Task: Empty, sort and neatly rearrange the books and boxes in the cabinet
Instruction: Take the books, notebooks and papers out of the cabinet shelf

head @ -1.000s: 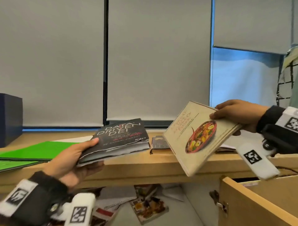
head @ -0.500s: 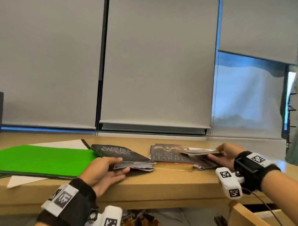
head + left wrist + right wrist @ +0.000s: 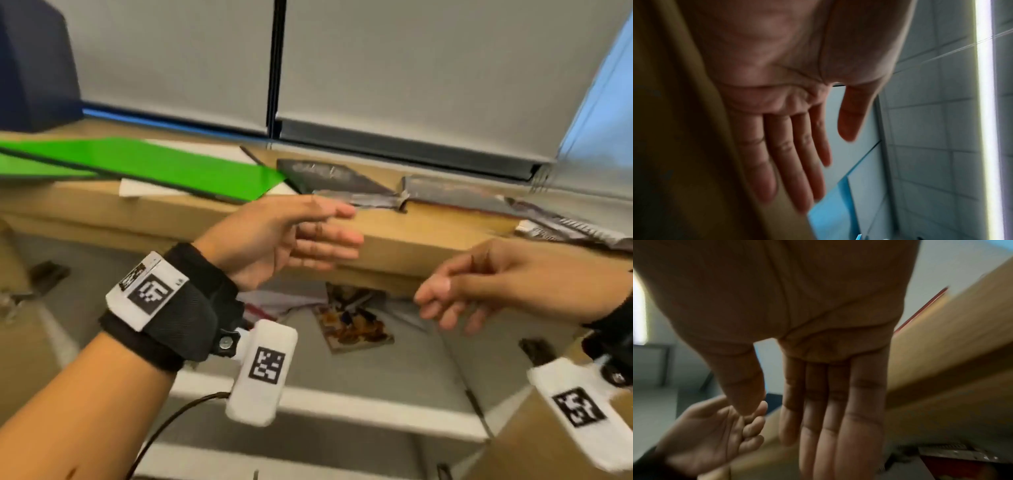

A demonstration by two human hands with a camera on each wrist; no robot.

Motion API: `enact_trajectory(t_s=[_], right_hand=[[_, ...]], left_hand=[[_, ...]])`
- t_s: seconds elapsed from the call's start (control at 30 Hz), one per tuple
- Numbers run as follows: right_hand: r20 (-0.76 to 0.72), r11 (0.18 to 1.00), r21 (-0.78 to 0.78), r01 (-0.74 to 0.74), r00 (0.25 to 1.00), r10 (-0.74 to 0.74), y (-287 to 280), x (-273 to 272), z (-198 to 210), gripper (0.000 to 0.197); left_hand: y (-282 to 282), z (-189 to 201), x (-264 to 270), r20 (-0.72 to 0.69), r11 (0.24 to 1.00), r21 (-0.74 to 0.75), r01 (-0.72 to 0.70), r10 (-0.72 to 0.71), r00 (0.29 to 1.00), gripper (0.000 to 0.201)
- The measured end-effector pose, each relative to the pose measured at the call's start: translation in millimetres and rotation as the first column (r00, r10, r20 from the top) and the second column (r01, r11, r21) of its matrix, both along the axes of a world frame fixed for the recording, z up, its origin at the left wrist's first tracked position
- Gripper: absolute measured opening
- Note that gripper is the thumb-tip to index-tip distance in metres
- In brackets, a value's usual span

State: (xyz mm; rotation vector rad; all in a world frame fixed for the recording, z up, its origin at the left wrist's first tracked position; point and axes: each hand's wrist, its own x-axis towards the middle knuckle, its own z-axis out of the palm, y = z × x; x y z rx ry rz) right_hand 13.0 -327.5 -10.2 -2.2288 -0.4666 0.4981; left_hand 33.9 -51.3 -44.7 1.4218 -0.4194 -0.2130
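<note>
On the wooden cabinet top lie a black book, a dark hardback beside it, and a pile of thin books at the right. My left hand is open in front of the cabinet's front edge, fingers straight, holding nothing; the left wrist view shows its fingers spread. My right hand hangs open below the edge with relaxed fingers, empty. Inside the open cabinet, a picture-covered book and papers lie on the grey shelf.
A green folder over white sheets covers the left of the top, with a dark blue box at the far left. Open wooden cabinet doors stand at both sides. Grey window blinds rise behind.
Both hands have let go of the books laid on the cabinet top and drawn back and down toward the open cabinet. The view has tilted down.
</note>
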Motion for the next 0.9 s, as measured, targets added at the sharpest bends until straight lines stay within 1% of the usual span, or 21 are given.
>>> enact_trajectory(t_s=[0.03, 0.07, 0.1, 0.17, 0.23, 0.3, 0.37, 0.4, 0.5, 0.57, 0.6, 0.63, 0.67, 0.7, 0.77, 0.8, 0.83, 0.87, 0.9], right_hand=[[-0.015, 0.996, -0.082, -0.039, 0.999, 0.037, 15, 2, -19, 0.041], [-0.03, 0.988, -0.141, -0.062, 0.998, 0.058, 28, 7, -37, 0.035], [-0.057, 0.982, -0.173, -0.07, 0.997, 0.06, 42, 15, -58, 0.03], [-0.127, 0.983, -0.181, -0.039, 0.992, 0.016, 63, 39, -97, 0.025], [-0.224, 0.989, -0.132, 0.066, 0.97, -0.094, 86, 67, -135, 0.021], [-0.332, 0.975, -0.046, 0.216, 0.918, -0.218, 110, 92, -171, 0.019], [-0.405, 0.941, -0.002, 0.339, 0.86, -0.311, 134, 116, -206, 0.021], [-0.423, 0.926, -0.001, 0.379, 0.839, -0.344, 145, 127, -221, 0.021], [-0.494, 0.892, -0.002, 0.452, 0.776, -0.394, 181, 155, -260, 0.022], [-0.529, 0.881, -0.033, 0.472, 0.74, -0.416, 205, 171, -285, 0.028], [-0.533, 0.875, -0.055, 0.481, 0.726, -0.433, 217, 180, -297, 0.032], [-0.527, 0.865, -0.071, 0.497, 0.718, -0.455, 224, 185, -306, 0.035], [-0.515, 0.853, -0.078, 0.516, 0.712, -0.477, 230, 190, -315, 0.037], [-0.496, 0.84, -0.081, 0.536, 0.71, -0.5, 236, 197, -323, 0.037], [-0.436, 0.814, -0.094, 0.572, 0.712, -0.551, 243, 211, -335, 0.035], [-0.409, 0.805, -0.099, 0.585, 0.713, -0.569, 246, 215, -338, 0.034], [-0.39, 0.795, -0.098, 0.598, 0.712, -0.584, 248, 220, -340, 0.035], [-0.379, 0.787, -0.097, 0.609, 0.709, -0.595, 249, 226, -343, 0.034], [-0.379, 0.778, -0.092, 0.621, 0.701, -0.604, 249, 229, -345, 0.033]], left_hand=[[10, -19, -2, -0.055, 0.996, 0.064, 0.054, -0.051, 0.997, 0.032], [17, -39, -1, -0.114, 0.99, 0.122, 0.076, -0.062, 0.992, 0.031], [27, -64, 3, -0.176, 0.983, 0.175, 0.053, -0.022, 0.984, 0.03], [43, -113, 14, -0.294, 0.968, 0.24, -0.065, 0.136, 0.946, 0.026], [65, -163, 21, -0.431, 0.94, 0.259, -0.22, 0.316, 0.845, 0.025], [87, -204, 26, -0.523, 0.903, 0.271, -0.334, 0.429, 0.737, 0.019], [106, -234, 31, -0.555, 0.874, 0.28, -0.396, 0.484, 0.676, 0.014], [113, -242, 35, -0.553, 0.861, 0.296, -0.415, 0.508, 0.66, 0.014], [131, -261, 59, -0.464, 0.804, 0.356, -0.476, 0.594, 0.657, 0.012], [140, -269, 82, -0.359, 0.745, 0.395, -0.538, 0.664, 0.656, 0.009], [143, -273, 95, -0.315, 0.732, 0.421, -0.536, 0.672, 0.67, 0.013], [142, -272, 106, -0.295, 0.735, 0.461, -0.497, 0.656, 0.695, 0.024], [140, -275, 117, -0.266, 0.718, 0.521, -0.461, 0.65, 0.712, 0.033], [140, -277, 127, -0.26, 0.71, 0.54, -0.453, 0.652, 0.712, 0.042], [135, -282, 145, -0.211, 0.704, 0.566, -0.429, 0.626, 0.751, 0.063], [134, -288, 154, -0.176, 0.69, 0.601, -0.403, 0.606, 0.776, 0.077], [133, -293, 160, -0.148, 0.667, 0.649, -0.366, 0.583, 0.799, 0.085], [131, -296, 166, -0.145, 0.644, 0.689, -0.331, 0.57, 0.809, 0.085], [131, -299, 170, -0.145, 0.63, 0.703, -0.332, 0.583, 0.799, 0.077]])
